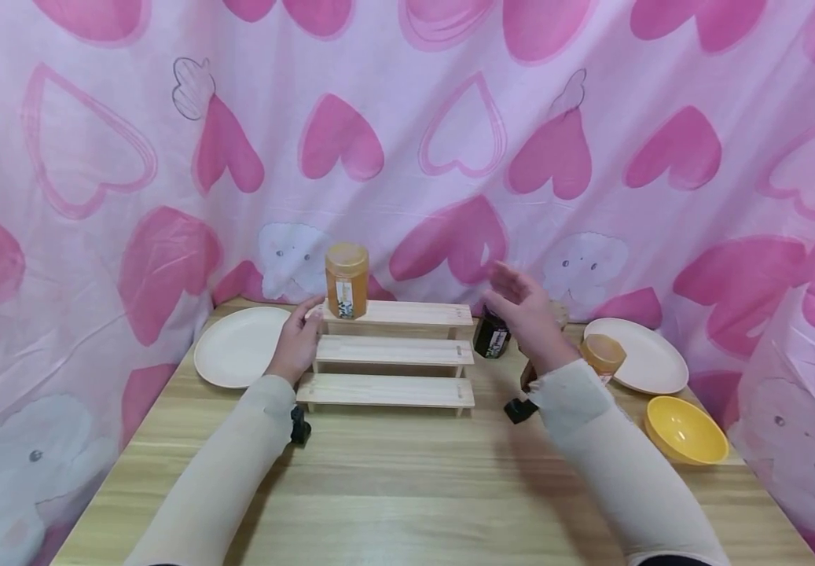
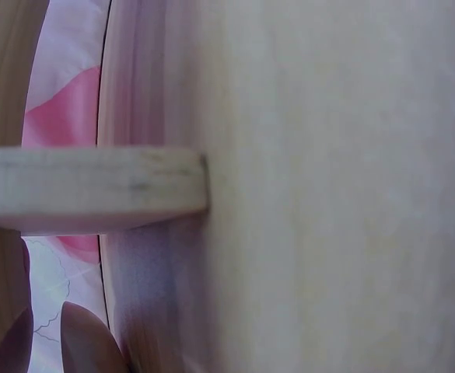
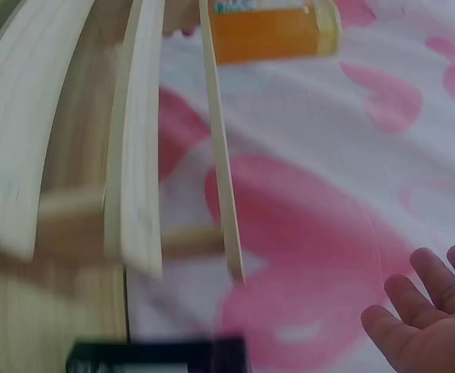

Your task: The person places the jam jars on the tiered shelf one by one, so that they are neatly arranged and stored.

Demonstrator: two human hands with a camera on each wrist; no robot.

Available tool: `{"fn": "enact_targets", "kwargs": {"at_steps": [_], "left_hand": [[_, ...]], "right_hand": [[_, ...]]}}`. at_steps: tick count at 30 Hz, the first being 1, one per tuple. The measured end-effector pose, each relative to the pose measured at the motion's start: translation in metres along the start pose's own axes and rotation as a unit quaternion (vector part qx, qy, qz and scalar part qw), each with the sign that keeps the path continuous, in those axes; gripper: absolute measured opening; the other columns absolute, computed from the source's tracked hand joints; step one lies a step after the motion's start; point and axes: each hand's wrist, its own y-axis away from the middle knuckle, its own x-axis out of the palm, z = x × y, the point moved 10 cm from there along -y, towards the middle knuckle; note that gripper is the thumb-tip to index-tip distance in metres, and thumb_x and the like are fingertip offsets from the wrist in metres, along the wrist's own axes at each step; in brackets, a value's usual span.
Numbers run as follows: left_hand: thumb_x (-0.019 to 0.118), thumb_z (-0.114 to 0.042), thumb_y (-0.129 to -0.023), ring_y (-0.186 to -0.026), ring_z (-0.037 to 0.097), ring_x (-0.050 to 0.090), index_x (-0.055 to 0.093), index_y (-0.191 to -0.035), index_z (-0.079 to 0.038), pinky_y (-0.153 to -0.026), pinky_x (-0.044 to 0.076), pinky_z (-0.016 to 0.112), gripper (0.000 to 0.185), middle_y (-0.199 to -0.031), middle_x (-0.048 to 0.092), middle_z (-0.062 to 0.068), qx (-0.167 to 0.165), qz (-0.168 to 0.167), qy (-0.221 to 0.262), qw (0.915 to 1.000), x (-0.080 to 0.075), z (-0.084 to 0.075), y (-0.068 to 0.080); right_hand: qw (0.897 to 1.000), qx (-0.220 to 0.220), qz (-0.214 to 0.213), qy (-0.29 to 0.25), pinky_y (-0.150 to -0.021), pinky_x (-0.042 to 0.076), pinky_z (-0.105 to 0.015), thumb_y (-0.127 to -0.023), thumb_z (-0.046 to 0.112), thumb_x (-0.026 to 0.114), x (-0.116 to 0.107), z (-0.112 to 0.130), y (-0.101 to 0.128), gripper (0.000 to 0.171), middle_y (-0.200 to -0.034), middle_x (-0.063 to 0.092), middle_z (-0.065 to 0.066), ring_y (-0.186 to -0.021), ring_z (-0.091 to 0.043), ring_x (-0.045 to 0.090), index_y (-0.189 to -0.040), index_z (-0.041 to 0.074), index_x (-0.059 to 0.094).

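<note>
A three-step wooden rack (image 1: 386, 389) stands on the table. On the left end of its top step sits an amber honey jar (image 1: 346, 284) with a yellow lid. My left hand (image 1: 297, 343) grips the rack's left end beside that jar; its fingertips (image 2: 91, 346) show against the wood in the left wrist view. My right hand (image 1: 530, 321) is raised with fingers extended, holding nothing, right of the rack. Just below and left of it stands a dark jar (image 1: 493, 338) with a pale label. Another jar (image 1: 560, 313) is mostly hidden behind the right hand.
Beside the right forearm stands a second amber jar (image 1: 603, 355). White plates lie at the left (image 1: 237, 346) and right (image 1: 651, 358). A yellow bowl (image 1: 686, 431) sits near the table's right edge. A pink heart-patterned curtain (image 1: 407, 189) hangs close behind the table.
</note>
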Motion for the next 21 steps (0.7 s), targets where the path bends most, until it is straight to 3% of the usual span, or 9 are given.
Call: {"fn": "enact_targets", "kwargs": {"at_steps": [3, 8, 16, 21], "left_hand": [[0.042, -0.039, -0.115, -0.058, 0.01, 0.037, 0.048, -0.157, -0.024, -0.056, 0.037, 0.027, 0.046, -0.071, 0.044, -0.005, 0.0, 0.003, 0.001, 1.0, 0.0, 0.003, -0.001], [0.042, -0.04, -0.115, -0.057, 0.01, 0.035, 0.048, -0.157, -0.024, -0.056, 0.037, 0.027, 0.046, -0.069, 0.042, -0.006, 0.004, 0.007, 0.005, 1.0, 0.001, 0.005, -0.002], [0.042, -0.035, -0.115, -0.058, 0.01, 0.037, 0.047, -0.158, -0.021, -0.055, 0.037, 0.026, 0.046, -0.07, 0.044, -0.005, 0.0, 0.003, 0.001, 1.0, 0.001, 0.003, -0.001], [0.042, -0.036, -0.115, -0.058, 0.011, 0.037, 0.048, -0.158, -0.023, -0.055, 0.037, 0.027, 0.045, -0.069, 0.043, -0.004, -0.001, 0.003, 0.0, 1.0, 0.0, 0.003, -0.001]], "right_hand": [[1.0, 0.017, -0.012, 0.007, -0.122, 0.039, -0.039, -0.102, 0.021, 0.072, -0.024, -0.008, 0.01, 0.071, -0.162, 0.047, -0.013, -0.149, -0.03, 0.045, -0.163, 0.01, 0.038], [0.998, 0.05, -0.03, 0.04, -0.124, 0.036, -0.045, -0.103, 0.037, 0.071, -0.061, -0.022, 0.027, 0.079, -0.168, 0.04, -0.009, -0.153, -0.029, 0.041, -0.167, 0.016, 0.031], [0.993, 0.074, -0.067, 0.069, -0.111, 0.045, -0.021, -0.103, 0.044, 0.068, -0.105, -0.049, 0.046, 0.08, -0.169, 0.038, -0.009, -0.154, -0.032, 0.038, -0.168, 0.021, 0.028], [0.99, 0.092, -0.075, 0.071, -0.118, 0.038, -0.028, -0.101, 0.049, 0.068, -0.119, -0.068, 0.057, 0.084, -0.171, 0.034, -0.009, -0.156, -0.034, 0.034, -0.169, 0.022, 0.025]]}}
